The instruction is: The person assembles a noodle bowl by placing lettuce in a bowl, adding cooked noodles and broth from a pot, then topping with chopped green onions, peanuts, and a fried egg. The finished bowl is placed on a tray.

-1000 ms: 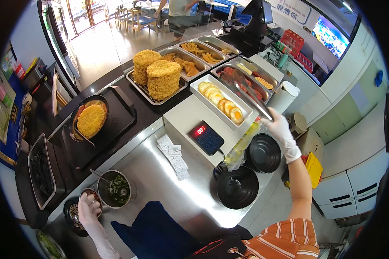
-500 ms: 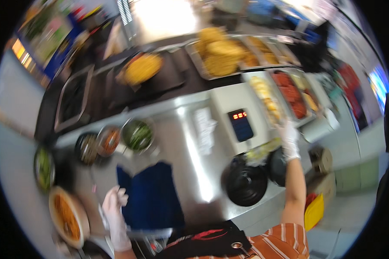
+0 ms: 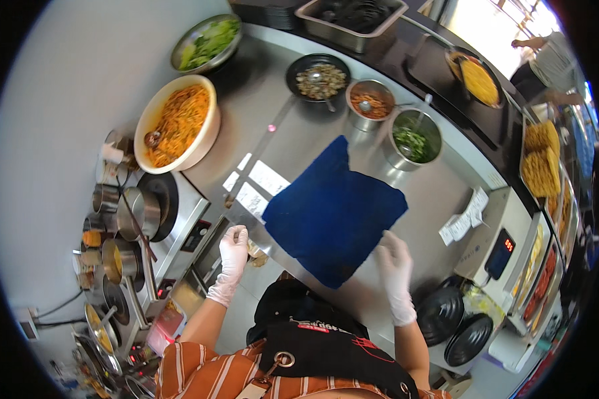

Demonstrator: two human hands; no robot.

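Observation:
A dark blue cloth lies spread on the steel counter in front of me. My left hand, in a white glove, is off the counter's near edge, left of the cloth. Its fingers are curled together; whether anything is in them is hidden. At the cloth's right edge is my right hand, also gloved and slightly blurred, fingers stretched forward and nothing seen in them. Beyond the cloth stand metal pots of chopped greens and orange shreds, and a black bowl of brownish pieces.
To the left are a white tub of orange shreds, a bowl of leafy greens and burners with pots. Black lidded pans and a scale with a red display stand right. Another person is at the far right.
My view has swung left. My right hand has come back from the food trays by the scale to the blue cloth. My left hand stays left of the cloth, fingers curled.

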